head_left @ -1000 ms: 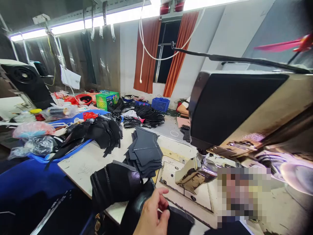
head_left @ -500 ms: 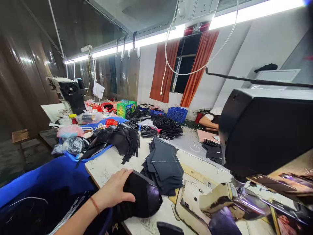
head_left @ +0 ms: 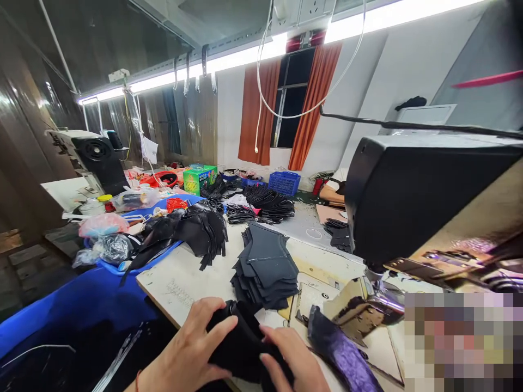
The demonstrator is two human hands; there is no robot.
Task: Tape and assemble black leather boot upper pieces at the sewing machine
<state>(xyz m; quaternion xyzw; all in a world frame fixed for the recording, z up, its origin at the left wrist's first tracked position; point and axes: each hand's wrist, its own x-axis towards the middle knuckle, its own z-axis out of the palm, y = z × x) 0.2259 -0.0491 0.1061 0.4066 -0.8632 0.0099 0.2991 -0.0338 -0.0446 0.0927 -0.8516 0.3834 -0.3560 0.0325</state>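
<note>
Both my hands hold a soft black leather piece [head_left: 241, 348] at the near edge of the white worktable [head_left: 183, 277]. My left hand [head_left: 192, 354] grips it from the left with the thumb over the top. My right hand [head_left: 292, 362] presses fingers onto its right side. A stack of dark grey cut pieces [head_left: 265, 267] lies just behind the piece. A shiny purple-black piece [head_left: 339, 348] lies to the right, by the sewing machine's foot [head_left: 359, 307].
The large black sewing machine head [head_left: 420, 190] fills the right. Black leather bundles [head_left: 196, 228] and strips [head_left: 265, 204] cover the table behind. A blue bin [head_left: 69, 310] stands at left, a blue basket [head_left: 284, 182] and green box [head_left: 199, 178] farther back.
My right hand has come into view and joined the left on the black piece, which now sits nearer to me. The view shifted slightly left.
</note>
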